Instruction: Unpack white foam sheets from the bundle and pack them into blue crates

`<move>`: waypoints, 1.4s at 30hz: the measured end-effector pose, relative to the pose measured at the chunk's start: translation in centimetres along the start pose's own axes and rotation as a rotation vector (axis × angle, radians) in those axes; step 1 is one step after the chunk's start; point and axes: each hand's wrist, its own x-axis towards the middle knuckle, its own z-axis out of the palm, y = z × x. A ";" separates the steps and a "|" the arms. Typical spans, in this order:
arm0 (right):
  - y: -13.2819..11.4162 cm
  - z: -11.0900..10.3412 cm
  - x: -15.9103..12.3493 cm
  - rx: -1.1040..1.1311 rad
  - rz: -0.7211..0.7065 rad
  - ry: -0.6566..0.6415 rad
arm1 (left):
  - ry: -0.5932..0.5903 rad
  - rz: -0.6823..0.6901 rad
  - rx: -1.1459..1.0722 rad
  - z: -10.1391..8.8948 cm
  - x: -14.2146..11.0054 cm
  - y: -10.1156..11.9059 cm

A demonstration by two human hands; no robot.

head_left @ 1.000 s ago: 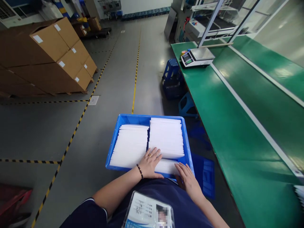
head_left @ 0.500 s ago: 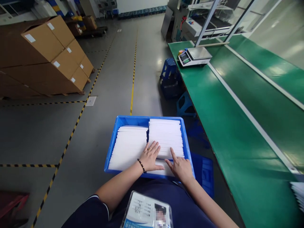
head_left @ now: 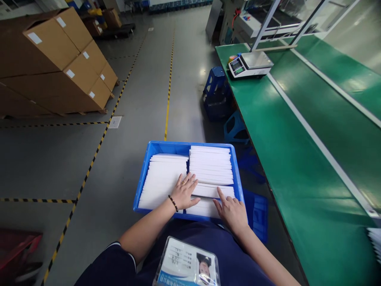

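A blue plastic bin [head_left: 143,174] in front of my body holds thin white flat pieces, perhaps foam or card, packed in two rows. My left hand [head_left: 183,192] lies open with fingers spread across the inner edge of the left row [head_left: 163,180] and the near part of the right row. My right hand [head_left: 232,212] rests on the bin's near right side, index finger and thumb stretched out, the other fingers partly bent. Its index fingertip touches a small group of white pieces [head_left: 210,190] that stands apart from the right stack [head_left: 210,165] behind it.
To the right runs a long green workbench [head_left: 285,143] carrying a weighing scale [head_left: 251,64]. Blue stools [head_left: 236,127] and another blue bin [head_left: 258,216] sit beside and under its edge. Stacked cardboard boxes [head_left: 71,59] stand at left, behind striped floor tape [head_left: 98,149].
A few pieces at the near end of the right stack have come apart from it toward me, opening a gap. Both hands stay near them; the view has shifted slightly.
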 end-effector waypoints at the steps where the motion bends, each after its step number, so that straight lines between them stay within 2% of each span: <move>1: 0.0 0.0 0.0 -0.005 -0.002 0.000 | 0.001 0.003 0.001 0.0 0.0 0.0; 12: 0.6 -0.4 0.1 -0.058 -0.044 -0.095 | 0.061 -0.031 0.015 0.3 -0.2 -0.1; 21: 0.4 -0.1 0.4 -0.064 -0.041 -0.102 | 0.077 -0.032 0.035 0.4 -0.2 -0.3; 42: 0.2 -0.6 0.3 -0.042 -0.021 -0.134 | 0.042 -0.036 0.058 1.1 -0.2 -0.5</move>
